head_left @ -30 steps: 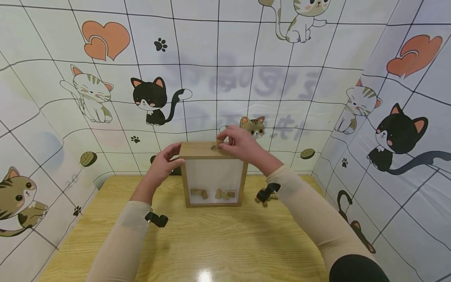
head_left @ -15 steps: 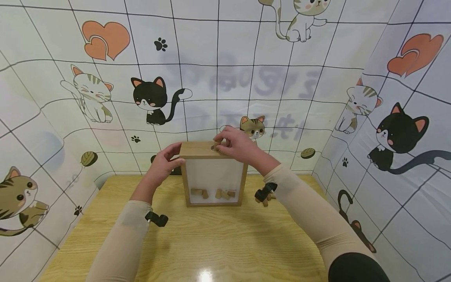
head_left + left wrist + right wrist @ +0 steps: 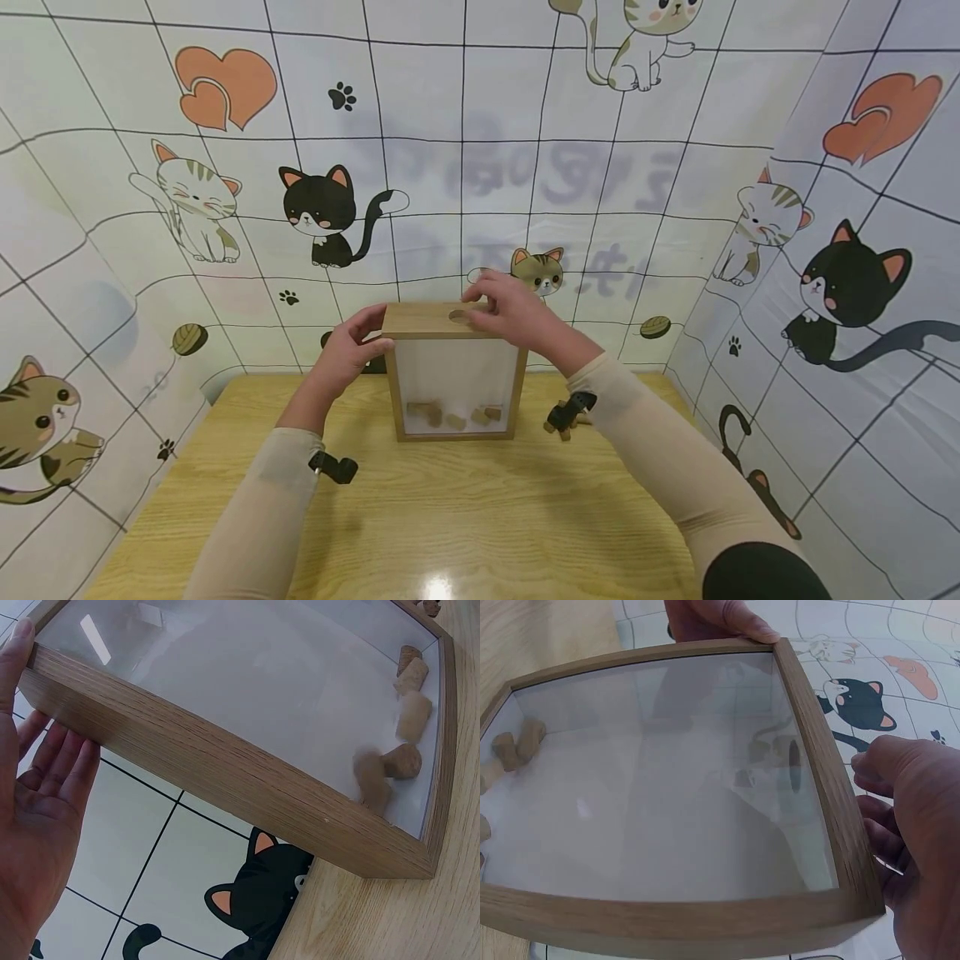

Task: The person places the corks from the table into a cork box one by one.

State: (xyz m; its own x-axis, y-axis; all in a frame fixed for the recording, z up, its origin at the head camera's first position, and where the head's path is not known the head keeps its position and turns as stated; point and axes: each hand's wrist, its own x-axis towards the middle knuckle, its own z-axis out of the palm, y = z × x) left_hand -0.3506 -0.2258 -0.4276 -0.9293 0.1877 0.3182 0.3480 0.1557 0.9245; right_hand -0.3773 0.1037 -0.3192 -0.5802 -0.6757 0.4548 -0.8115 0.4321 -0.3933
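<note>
From the head view we saw a wooden frame box (image 3: 454,372) standing upright on the bench (image 3: 420,517), with a clear front pane and a round hole (image 3: 459,315) in its top edge. Our left hand (image 3: 347,350) lay at nine o'clock of the box, fingers straight against its left side, thumb at the front corner. Our right hand (image 3: 513,310) rested on the top edge at about one o'clock, fingers loosely bent just beside the hole and holding nothing that we could see. Several corks (image 3: 450,415) lay on the box floor at six o'clock. A few loose corks (image 3: 561,427) sat on the bench at four o'clock of the box, partly hidden by the right wrist.

From the left wrist view the left hand (image 3: 37,810) was flat and wide, palm and fingers pressed on the wooden side, and the corks (image 3: 394,761) showed blurred behind the pane.

From the right wrist view the right hand (image 3: 911,847) hung loosely curled beside the top edge, near the hole (image 3: 793,761), while the left hand's fingertips (image 3: 727,619) showed at twelve o'clock.
</note>
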